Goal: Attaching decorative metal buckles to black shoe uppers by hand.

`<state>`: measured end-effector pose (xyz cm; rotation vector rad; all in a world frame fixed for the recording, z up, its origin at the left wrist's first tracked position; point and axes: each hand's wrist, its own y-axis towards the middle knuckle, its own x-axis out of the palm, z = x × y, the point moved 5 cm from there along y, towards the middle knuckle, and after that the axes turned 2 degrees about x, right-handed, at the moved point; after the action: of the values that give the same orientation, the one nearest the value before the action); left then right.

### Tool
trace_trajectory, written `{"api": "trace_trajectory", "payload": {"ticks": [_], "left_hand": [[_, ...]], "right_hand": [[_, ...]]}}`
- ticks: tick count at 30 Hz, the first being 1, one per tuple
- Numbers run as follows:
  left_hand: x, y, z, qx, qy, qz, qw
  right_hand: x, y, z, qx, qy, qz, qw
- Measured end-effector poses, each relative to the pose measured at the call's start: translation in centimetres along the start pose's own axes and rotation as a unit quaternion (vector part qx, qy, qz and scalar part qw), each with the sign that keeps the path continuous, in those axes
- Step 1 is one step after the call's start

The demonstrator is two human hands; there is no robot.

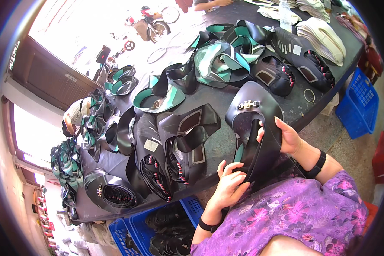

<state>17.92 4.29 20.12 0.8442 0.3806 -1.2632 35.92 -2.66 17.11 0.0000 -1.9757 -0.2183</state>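
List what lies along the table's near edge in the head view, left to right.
Black stack with buckle → upright stack with red-white edges → left hand → black shoe upper → right hand → blue crate.

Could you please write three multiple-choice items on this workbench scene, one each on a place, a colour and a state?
1. Where does the blue crate with nothing visible inside stand?
A. On the table
B. On the floor beside the table
C. On the person's lap

2. What colour is the shoe upper held in the hands?
A. Black
B. White
C. Red

3. How is the shoe upper held?
A. Lying flat, untouched
B. By the right hand alone
C. By both hands

Answers:
1. B: the crate sits on the floor past the edge of the table.
2. A: the upper is black, with a small metal ornament near its top.
3. C: the left hand grips its lower end while the right hand holds its side.
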Motion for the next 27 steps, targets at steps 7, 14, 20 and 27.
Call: {"api": "trace_trajectory", "payload": {"ticks": [7,14,20,27], "left_hand": [[0.1,-0.2,0.0,-0.004,-0.001,-0.001,1.0],[-0.2,-0.5,-0.4,-0.011,0.023,0.007,1.0],[0.1,0.5,0.8,0.018,0.066,0.011,0.998],[1.5,2.2,3.0,0.064,0.146,-0.074,0.984]], "right_hand": [[0.0,-0.4,-0.5,-0.022,-0.112,0.163,0.98],[-0.3,-0.4,-1.9,-0.071,-0.181,0.207,0.959],[-2.3,1.2,-3.9,-0.166,-0.215,0.253,0.929],[-3.6,3.7,-5.5,-0.248,-0.385,0.278,0.844]]}}
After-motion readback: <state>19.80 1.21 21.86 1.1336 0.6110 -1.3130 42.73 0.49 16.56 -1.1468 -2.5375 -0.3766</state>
